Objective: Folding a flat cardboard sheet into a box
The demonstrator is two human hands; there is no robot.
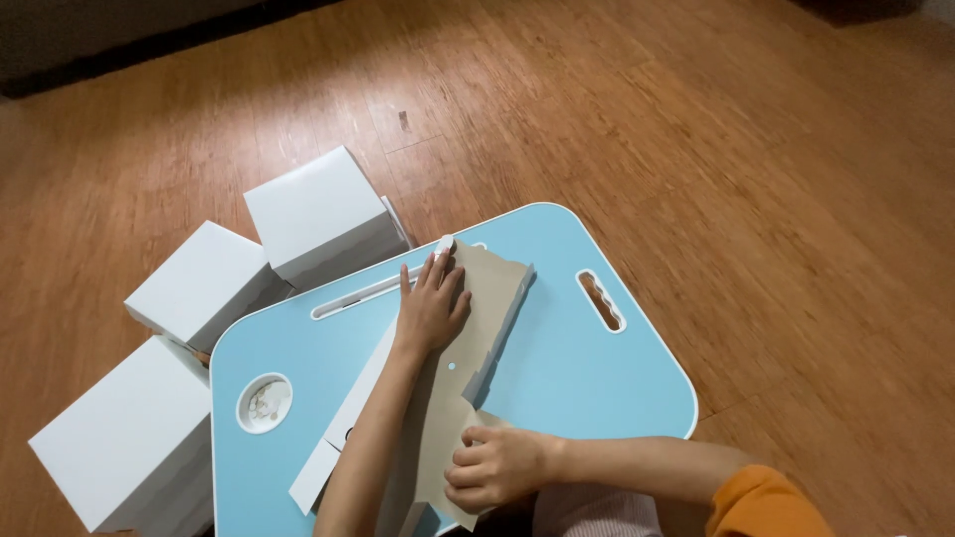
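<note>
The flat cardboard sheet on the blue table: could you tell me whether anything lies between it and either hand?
Nothing visible does. The left hand presses flat on the cardboard sheet at its far end, and the right hand pinches its near edge. Both touch it directly on the blue table.

- A small blue table [597, 388] stands on the brown wood floor [756, 149].
- A flat brown cardboard sheet [487, 298] lies on the table.
- Three white boxes [318, 209] sit on the floor, just beside the table.

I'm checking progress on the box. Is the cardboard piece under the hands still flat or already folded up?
Flat: the cardboard sheet lies spread on the blue table, left hand pressing it, right hand pinching its near edge.
</note>
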